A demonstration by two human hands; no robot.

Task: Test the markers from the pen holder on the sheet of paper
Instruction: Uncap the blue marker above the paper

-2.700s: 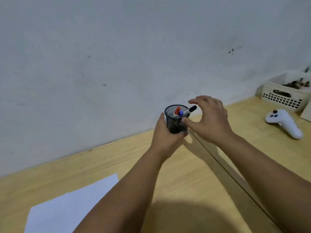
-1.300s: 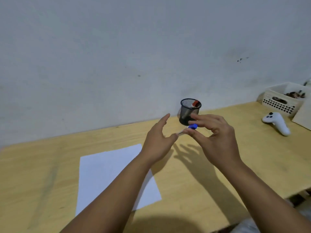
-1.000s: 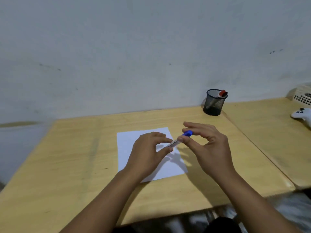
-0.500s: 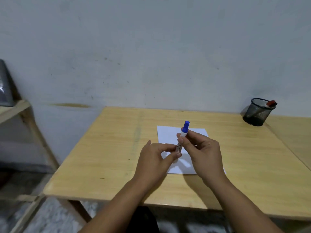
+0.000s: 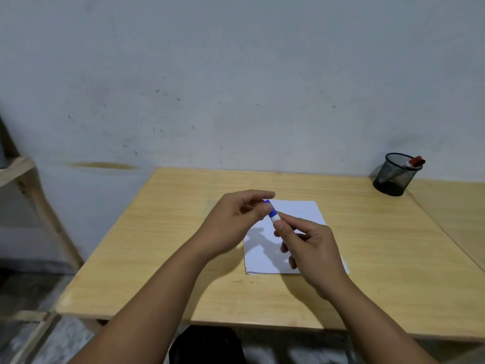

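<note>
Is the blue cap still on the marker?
Yes, still on. The blue cap sits against the marker's white barrel, with the left hand pinching it and the right hand holding the barrel.

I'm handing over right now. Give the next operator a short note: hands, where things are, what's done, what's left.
Right hand: holds the blue marker by its barrel, above the sheet of paper.
Left hand: fingers pinch the marker's blue cap; the cap is on.
Pen holder: far right of the table, with a red-capped marker in it.
Done: one marker picked out.
Left: uncap, scribble on the paper, recap, then test the rest. No marks visible on the paper.
</note>
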